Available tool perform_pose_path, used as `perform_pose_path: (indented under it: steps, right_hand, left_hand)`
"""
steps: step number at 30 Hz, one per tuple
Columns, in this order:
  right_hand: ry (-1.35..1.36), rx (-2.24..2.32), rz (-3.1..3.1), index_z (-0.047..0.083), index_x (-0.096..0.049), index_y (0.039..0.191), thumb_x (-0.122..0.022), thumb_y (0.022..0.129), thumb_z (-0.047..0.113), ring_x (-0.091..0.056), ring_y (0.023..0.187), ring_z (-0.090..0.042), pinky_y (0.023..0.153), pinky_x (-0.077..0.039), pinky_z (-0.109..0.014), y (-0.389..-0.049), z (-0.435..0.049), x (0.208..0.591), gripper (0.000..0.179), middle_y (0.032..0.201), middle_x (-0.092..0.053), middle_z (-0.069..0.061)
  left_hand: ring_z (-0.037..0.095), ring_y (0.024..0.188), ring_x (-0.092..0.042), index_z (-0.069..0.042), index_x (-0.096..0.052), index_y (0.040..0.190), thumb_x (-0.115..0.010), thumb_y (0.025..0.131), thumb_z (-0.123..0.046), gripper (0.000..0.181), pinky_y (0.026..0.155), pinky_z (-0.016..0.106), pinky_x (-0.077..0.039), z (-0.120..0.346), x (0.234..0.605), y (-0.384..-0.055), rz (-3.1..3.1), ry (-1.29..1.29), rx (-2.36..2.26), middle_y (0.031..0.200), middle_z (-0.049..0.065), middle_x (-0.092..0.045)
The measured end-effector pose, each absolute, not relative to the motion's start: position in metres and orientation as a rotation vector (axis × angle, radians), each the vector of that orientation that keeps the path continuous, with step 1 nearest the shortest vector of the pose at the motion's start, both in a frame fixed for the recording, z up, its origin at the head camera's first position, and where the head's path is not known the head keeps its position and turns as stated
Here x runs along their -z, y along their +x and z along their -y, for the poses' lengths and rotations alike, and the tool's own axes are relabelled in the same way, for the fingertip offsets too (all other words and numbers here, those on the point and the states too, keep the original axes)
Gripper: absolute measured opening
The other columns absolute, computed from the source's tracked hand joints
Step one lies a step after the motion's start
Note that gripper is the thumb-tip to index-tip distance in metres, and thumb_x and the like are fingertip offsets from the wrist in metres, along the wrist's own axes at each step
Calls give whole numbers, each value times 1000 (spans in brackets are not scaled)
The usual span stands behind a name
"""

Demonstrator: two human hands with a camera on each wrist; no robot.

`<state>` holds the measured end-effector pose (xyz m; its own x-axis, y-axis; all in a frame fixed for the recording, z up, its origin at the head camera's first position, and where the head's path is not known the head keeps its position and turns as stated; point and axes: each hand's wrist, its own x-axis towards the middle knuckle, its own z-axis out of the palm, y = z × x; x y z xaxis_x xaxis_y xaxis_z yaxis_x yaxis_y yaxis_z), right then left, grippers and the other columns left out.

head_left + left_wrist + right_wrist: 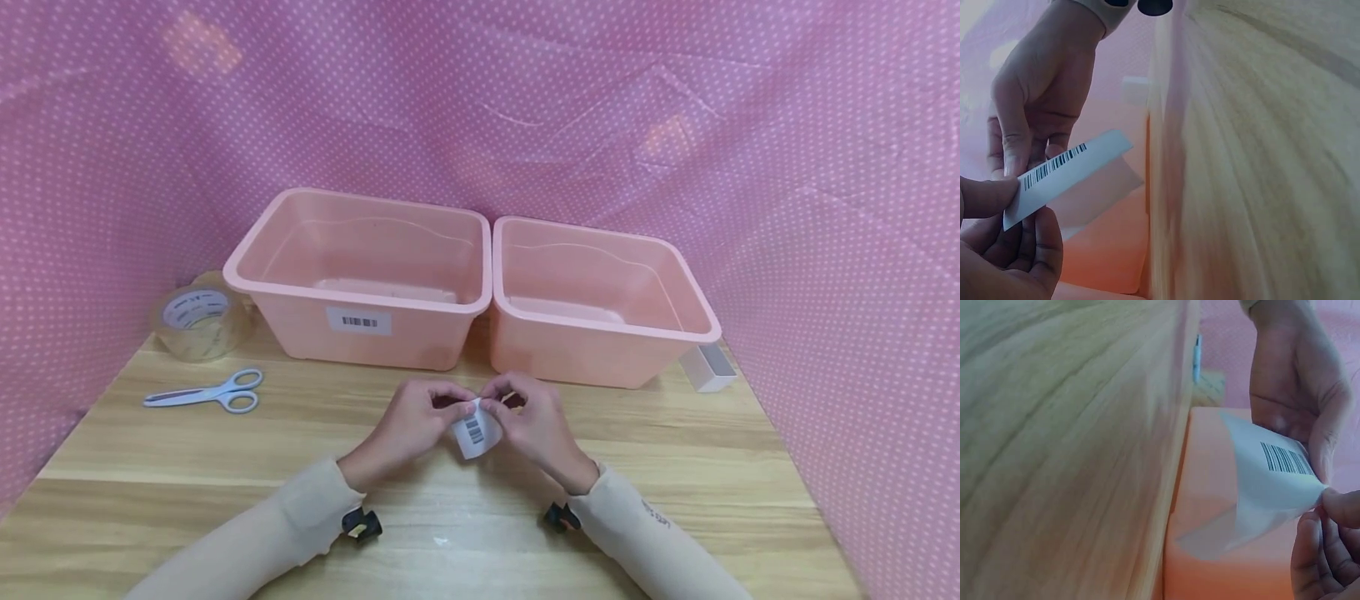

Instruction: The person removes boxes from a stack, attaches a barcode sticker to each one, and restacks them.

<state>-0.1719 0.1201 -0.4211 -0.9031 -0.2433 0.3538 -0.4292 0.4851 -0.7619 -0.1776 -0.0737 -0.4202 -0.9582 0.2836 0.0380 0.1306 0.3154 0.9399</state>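
A white barcode label is held between both hands above the table, in front of the two pink bins. My left hand pinches its top edge between thumb and fingers. Close beside it, my right hand pinches the same edge at the corner. In the left wrist view the label bears black bars, and a thin, paler sheet splays away behind it. The right wrist view shows the label bent, with its lower part curling away from the hands.
The left pink bin has a barcode label on its front. The right pink bin stands against it. Light blue scissors and a clear tape roll lie left; a small white box stands right.
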Motion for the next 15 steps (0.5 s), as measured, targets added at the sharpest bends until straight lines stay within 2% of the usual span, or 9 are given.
perform_pose_path:
  steps: [4, 11, 15]
  right_hand:
    - [576, -1378, 2540, 11, -70, 89, -78, 84, -1, -66, 78, -9, 72, -61, -25, -171, -120, 421, 16, 85, -72, -2]
    - [700, -1240, 2505, 12, -68, 87, -77, 84, -4, -64, 77, -9, 69, -60, -23, -171, -121, 420, 19, 84, -71, -1]
    - [836, -1137, 2446, 11, -68, 88, -78, 83, -5, -65, 78, -9, 70, -60, -21, -172, -122, 419, 20, 85, -71, -1]
  left_hand:
    - [11, 93, -71, -14, -80, 99, -75, 91, -14, 9, 81, 24, -56, 74, 422, -179, -2396, 389, -1742, 100, 2, -80]
    - [11, 89, -70, 4, -73, 110, -69, 95, -16, 26, 80, 25, -58, 81, 425, -187, -2025, 341, -1864, 110, 17, -77]
    - [13, 89, -72, 8, -69, 115, -71, 93, -16, 33, 83, 27, -60, 85, 427, -191, -1823, 243, -1892, 112, 15, -76]
